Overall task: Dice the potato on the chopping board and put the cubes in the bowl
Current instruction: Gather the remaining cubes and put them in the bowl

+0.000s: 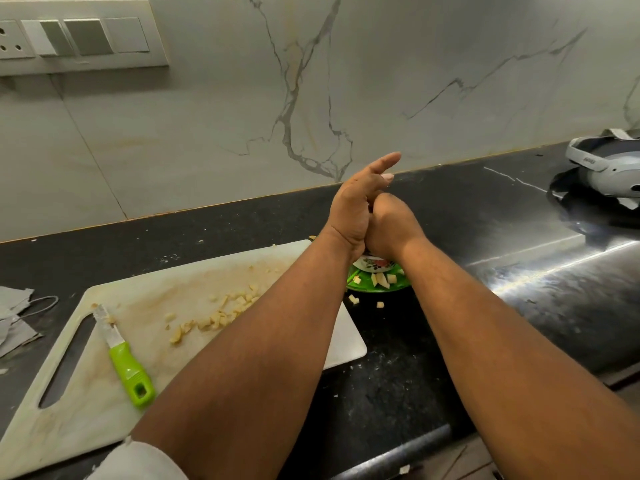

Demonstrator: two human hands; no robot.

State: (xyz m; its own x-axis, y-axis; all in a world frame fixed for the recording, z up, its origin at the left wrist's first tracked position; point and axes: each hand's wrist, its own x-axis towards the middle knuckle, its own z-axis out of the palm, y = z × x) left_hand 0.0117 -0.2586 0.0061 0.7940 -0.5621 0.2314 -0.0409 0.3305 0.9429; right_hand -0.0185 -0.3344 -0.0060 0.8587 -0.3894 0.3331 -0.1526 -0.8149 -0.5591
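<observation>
The two forearms crossed the middle of the view and hid most of the green bowl (375, 285), of which only the near rim and a few potato cubes (381, 279) inside showed, with a floral patch just under the wrists. Above it the left hand (356, 206) and the right hand (391, 225) were pressed together palm to palm; the left fingers lay fairly straight, pointing up and away, while the right hand's fingers were hidden behind the left, so their curl could not be told. More cubes (214, 318) lay scattered on the white chopping board (69, 410), just left of the bowl, and two stray pieces (353, 299) sat on the counter beside the bowl's rim. A green-handled knife (126, 362) rested on the board near its slot handle. Grey cloth (15, 317) lay at the left edge, and a grey headset (602, 168) sat well apart at the far right. The counter (485, 209) was black speckled stone, backed by a veined marble wall (242, 98) carrying a switch panel (76, 38).
</observation>
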